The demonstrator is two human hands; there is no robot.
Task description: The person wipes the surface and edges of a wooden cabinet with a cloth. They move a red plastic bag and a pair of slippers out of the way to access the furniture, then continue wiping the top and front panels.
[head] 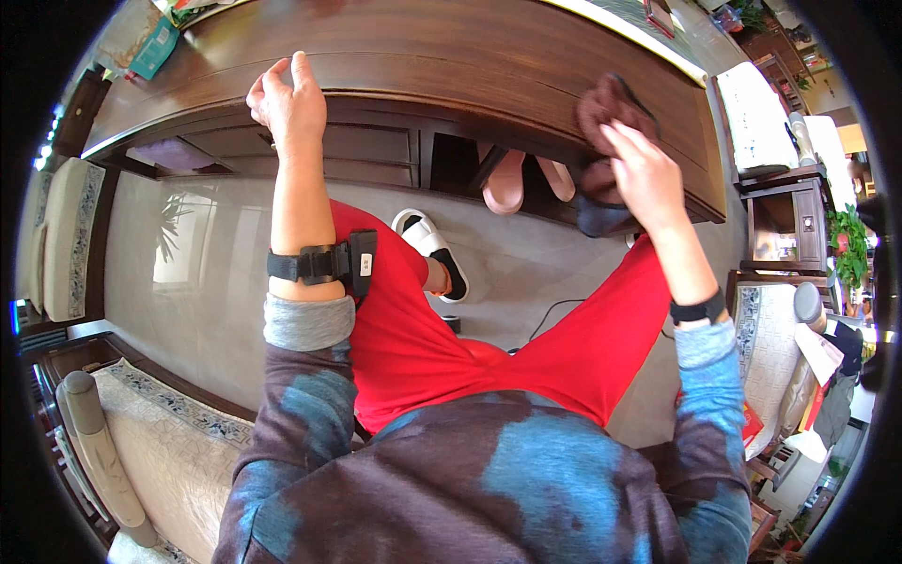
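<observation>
My left hand [287, 102] is over the front edge of a dark wooden table [451, 67], its thumb apart and its fingers loosely bent. Nothing shows in it. At the table's right end, my right hand [645, 173] grips a brown and dark blue cloth item [612, 113]. One part of the cloth is above the tabletop, and another hangs below the edge. It is blurred, and I cannot tell whether it is one piece or two. My fingers partly hide it.
Pink slippers [505, 185] rest in an opening under the table. My foot wears a white and black sandal [426, 243] on the grey floor [211, 233]. A thin black cable [553, 308] lies between my legs. Cushioned seats [169, 430] stand behind left, others [757, 366] to the right.
</observation>
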